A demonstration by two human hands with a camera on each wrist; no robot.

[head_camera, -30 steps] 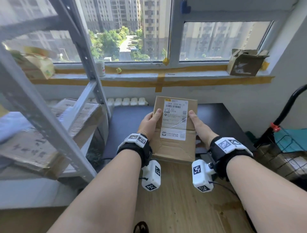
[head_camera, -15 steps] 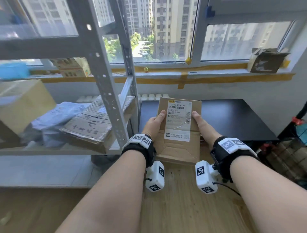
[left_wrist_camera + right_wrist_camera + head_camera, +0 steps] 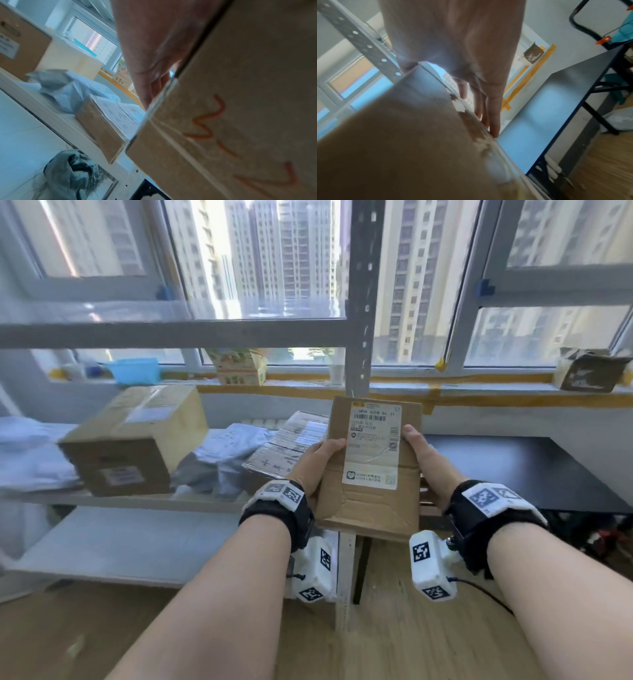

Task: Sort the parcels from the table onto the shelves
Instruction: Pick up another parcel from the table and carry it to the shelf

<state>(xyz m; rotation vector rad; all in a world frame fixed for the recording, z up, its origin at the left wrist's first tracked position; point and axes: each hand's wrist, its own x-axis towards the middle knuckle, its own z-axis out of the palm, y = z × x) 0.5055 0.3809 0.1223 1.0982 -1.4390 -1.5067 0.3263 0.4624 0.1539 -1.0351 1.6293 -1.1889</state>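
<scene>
I hold a flat brown cardboard parcel (image 3: pixel 373 508) with a white shipping label between both hands at chest height. My left hand (image 3: pixel 318 463) grips its left edge, thumb on top and fingers underneath. My right hand (image 3: pixel 424 460) grips the right edge the same way. The parcel sits in front of the grey shelf upright (image 3: pixel 359 302), at the right end of the middle shelf (image 3: pixel 130 501). In the left wrist view the parcel's underside (image 3: pixel 240 108) shows orange scribbles beside my left hand (image 3: pixel 154 47). In the right wrist view my right hand (image 3: pixel 462 54) lies along the parcel (image 3: pixel 402 135).
The middle shelf carries a large brown box (image 3: pixel 133 440), a grey poly bag (image 3: pixel 226 457) and a flat taped box (image 3: pixel 287 443). A white lower shelf (image 3: pixel 120 542) lies beneath. A black table (image 3: pixel 513 467) stands to the right. A torn carton (image 3: pixel 589 371) sits on the windowsill.
I have turned left from the table toward the shelves, carrying the parcel along. It now sits in front of the shelf upright; both hands keep the same hold.
</scene>
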